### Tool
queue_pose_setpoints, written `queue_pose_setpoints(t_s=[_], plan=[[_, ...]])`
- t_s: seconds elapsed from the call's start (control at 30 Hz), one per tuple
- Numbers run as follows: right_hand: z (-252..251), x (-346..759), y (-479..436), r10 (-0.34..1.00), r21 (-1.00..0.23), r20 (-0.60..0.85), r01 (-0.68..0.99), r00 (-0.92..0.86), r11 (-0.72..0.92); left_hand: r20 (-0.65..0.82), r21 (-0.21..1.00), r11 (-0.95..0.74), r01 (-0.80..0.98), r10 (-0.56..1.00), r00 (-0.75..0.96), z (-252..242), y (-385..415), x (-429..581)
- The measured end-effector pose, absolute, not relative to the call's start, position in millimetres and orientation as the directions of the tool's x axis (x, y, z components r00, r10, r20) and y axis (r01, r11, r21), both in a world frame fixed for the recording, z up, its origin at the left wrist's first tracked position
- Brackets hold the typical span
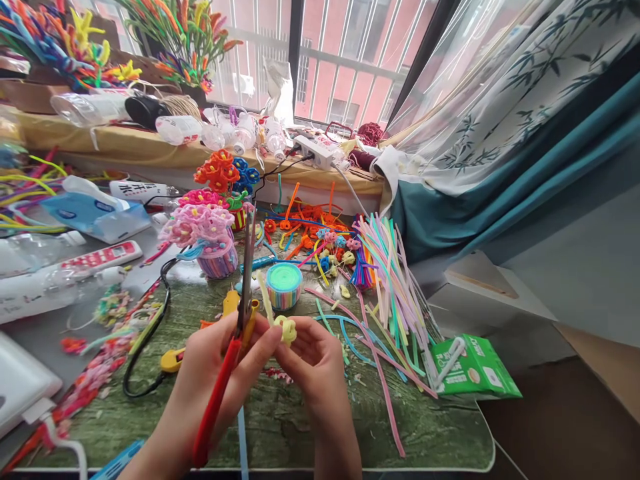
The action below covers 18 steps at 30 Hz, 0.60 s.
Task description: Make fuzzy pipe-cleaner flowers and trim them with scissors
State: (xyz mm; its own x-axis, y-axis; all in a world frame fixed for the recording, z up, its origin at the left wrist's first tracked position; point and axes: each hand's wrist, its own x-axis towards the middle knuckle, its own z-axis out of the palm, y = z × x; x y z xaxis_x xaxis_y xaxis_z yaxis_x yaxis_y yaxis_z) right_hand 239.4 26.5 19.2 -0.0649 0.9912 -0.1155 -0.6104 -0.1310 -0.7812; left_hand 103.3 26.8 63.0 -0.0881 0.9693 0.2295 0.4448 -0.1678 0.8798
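Between both hands, above the table's middle, is a small pale yellow pipe-cleaner flower [286, 329] with a straight stem rising at its left. My left hand [215, 363] is closed, pinching the flower near its stem. Tucked in that same hand are scissors [220, 397] with red handles, blades pointing up. From the other side, the fingertips of my right hand [315, 357] close on the flower's edge. Just beyond stands a striped round pot [283, 297] with a mint-green top. A yellow glue gun [231, 303] lies partly hidden behind my left hand.
A pot of pink pipe-cleaner flowers [200, 223] stands at the back left. Loose pastel pipe cleaners [385, 267] spread along the right, near a green packet [475, 367]. A black cable [133, 373] curves at the left, beside plastic bottles [60, 287] and a white device [25, 380].
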Motion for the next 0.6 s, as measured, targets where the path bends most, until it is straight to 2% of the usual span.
queue_pose_setpoints(t_s=[0.17, 0.27, 0.47, 0.6], plan=[[16.6, 244.0, 26.1, 0.995, -0.755, -0.037, -0.649, -0.095, -0.09, -0.064, 0.969, 0.063, 0.238, 0.998, -0.004, 61.4, 27.4, 103.3], [17.4, 243.5, 25.8, 0.994, -0.745, 0.021, -0.665, -0.108, -0.057, -0.177, 0.961, 0.174, 0.216, 0.984, -0.006, 61.1, 28.2, 102.7], [17.9, 244.2, 22.6, 0.993, -0.78, 0.071, -0.626, -0.094, -0.004, -0.219, 0.95, 0.214, 0.226, 0.976, -0.002, 66.6, 27.5, 100.3], [16.9, 247.5, 20.5, 0.997, -0.823, 0.056, -0.568, -0.046, 0.02, -0.174, 0.969, 0.173, 0.178, 0.985, -0.011, 65.9, 26.1, 97.0]])
